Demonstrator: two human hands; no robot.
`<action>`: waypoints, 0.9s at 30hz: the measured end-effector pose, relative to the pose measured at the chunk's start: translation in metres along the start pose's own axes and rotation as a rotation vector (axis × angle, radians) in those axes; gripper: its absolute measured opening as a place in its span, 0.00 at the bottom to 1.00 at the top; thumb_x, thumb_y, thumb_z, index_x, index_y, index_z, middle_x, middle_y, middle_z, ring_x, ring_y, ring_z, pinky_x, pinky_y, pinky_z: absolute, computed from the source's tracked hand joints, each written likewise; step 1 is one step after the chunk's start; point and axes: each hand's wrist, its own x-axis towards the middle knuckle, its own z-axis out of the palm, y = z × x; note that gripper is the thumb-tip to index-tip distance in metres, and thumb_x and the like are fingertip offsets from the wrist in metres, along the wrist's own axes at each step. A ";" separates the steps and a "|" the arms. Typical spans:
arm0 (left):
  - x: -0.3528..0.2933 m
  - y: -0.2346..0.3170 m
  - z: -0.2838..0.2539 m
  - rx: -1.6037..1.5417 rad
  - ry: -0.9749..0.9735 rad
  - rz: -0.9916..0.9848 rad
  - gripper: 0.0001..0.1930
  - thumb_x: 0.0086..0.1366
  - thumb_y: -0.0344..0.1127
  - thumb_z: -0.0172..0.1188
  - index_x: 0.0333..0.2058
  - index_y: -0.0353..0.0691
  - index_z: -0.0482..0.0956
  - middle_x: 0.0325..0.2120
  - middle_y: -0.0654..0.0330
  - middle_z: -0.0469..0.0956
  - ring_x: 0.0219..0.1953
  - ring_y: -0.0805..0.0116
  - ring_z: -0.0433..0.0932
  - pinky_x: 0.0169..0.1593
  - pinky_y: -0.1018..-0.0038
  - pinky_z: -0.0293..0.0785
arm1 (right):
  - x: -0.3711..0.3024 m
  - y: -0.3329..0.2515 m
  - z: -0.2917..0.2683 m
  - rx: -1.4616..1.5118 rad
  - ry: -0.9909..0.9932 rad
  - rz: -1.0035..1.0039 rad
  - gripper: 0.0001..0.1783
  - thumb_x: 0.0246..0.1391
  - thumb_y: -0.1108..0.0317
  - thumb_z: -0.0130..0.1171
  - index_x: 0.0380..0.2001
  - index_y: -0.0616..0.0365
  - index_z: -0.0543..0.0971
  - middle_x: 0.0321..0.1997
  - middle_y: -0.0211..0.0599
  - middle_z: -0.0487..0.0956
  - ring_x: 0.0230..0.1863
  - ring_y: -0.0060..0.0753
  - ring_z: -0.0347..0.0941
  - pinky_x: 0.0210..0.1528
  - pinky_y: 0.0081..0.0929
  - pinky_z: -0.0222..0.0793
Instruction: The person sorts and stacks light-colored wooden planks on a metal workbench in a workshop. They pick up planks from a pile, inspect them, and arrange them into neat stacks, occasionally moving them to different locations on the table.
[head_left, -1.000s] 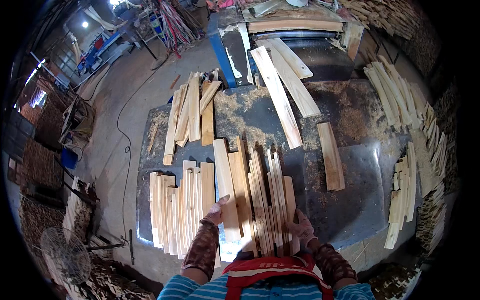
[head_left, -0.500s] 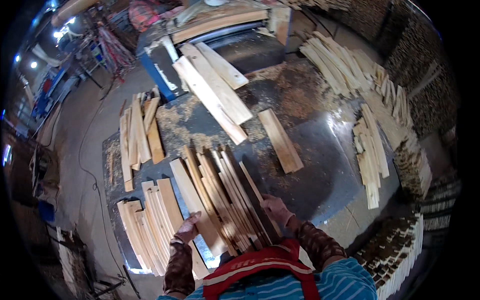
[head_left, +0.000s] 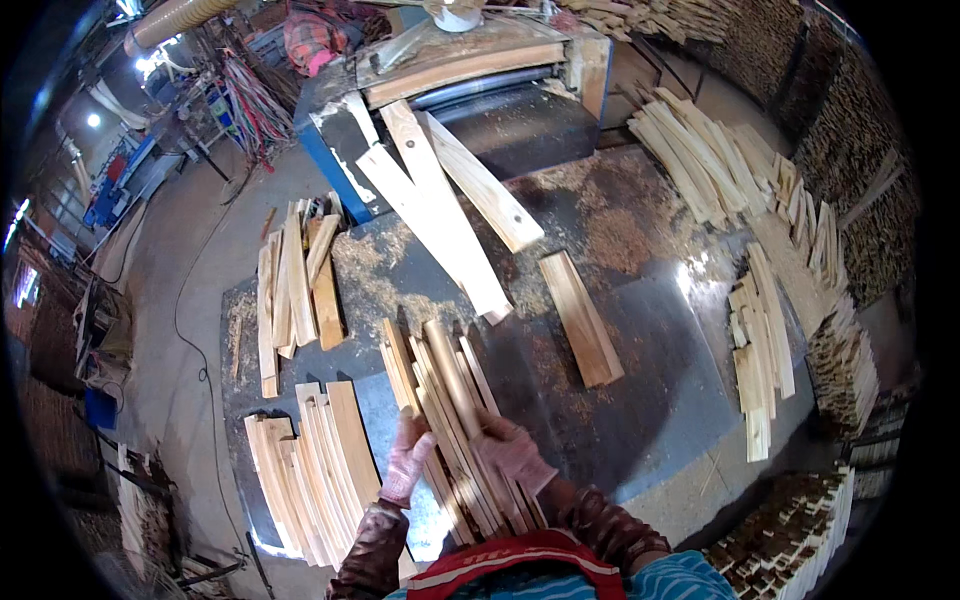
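Several narrow wooden strips (head_left: pixel 462 480) lie side by side in a bundle in front of me, pointing away from my body. My left hand (head_left: pixel 408 458), in a pale pinkish work glove, closes on the strip (head_left: pixel 398 365) at the bundle's left edge. From the right, my gloved right hand (head_left: pixel 515 452) grips a wider wooden board (head_left: pixel 450 372) lying over the bundle. Part of its fingers is hidden behind the board. Left of the bundle is a row of boards (head_left: pixel 315 470), the outermost right one being wider.
A planer-like machine (head_left: pixel 470 60) with a roller stands beyond the table (head_left: pixel 650 350). Long boards (head_left: pixel 440 210) lean out from it. One short board (head_left: pixel 582 320) lies right of centre. More strips are piled left (head_left: pixel 290 285) and right (head_left: pixel 762 340). Sawdust covers parts of the table.
Both hands have come closer together over the bundle. My right hand moved left from a thin strip at the right edge. The wide board near my left hand no longer lies flat there.
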 end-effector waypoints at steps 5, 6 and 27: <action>0.039 0.083 0.035 -0.634 -0.167 -0.269 0.32 0.65 0.50 0.62 0.58 0.33 0.68 0.45 0.52 0.79 0.48 0.57 0.79 0.55 0.61 0.76 | 0.090 -0.091 -0.005 -0.980 -0.463 -0.343 0.19 0.62 0.47 0.55 0.46 0.47 0.79 0.40 0.39 0.81 0.39 0.42 0.79 0.41 0.38 0.76; 0.046 0.101 0.038 -0.681 -0.151 -0.267 0.30 0.64 0.51 0.63 0.55 0.33 0.71 0.44 0.52 0.79 0.46 0.58 0.79 0.55 0.60 0.76 | 0.114 -0.109 -0.013 -0.862 -0.136 -0.902 0.14 0.62 0.52 0.57 0.41 0.49 0.80 0.39 0.36 0.81 0.38 0.39 0.79 0.40 0.36 0.76; 0.012 0.072 -0.068 -0.820 0.052 -0.314 0.38 0.60 0.67 0.59 0.53 0.36 0.69 0.39 0.45 0.80 0.37 0.52 0.82 0.45 0.56 0.80 | 0.096 0.000 -0.081 -0.512 0.326 -0.291 0.13 0.59 0.64 0.60 0.43 0.59 0.79 0.31 0.29 0.78 0.32 0.27 0.72 0.35 0.27 0.70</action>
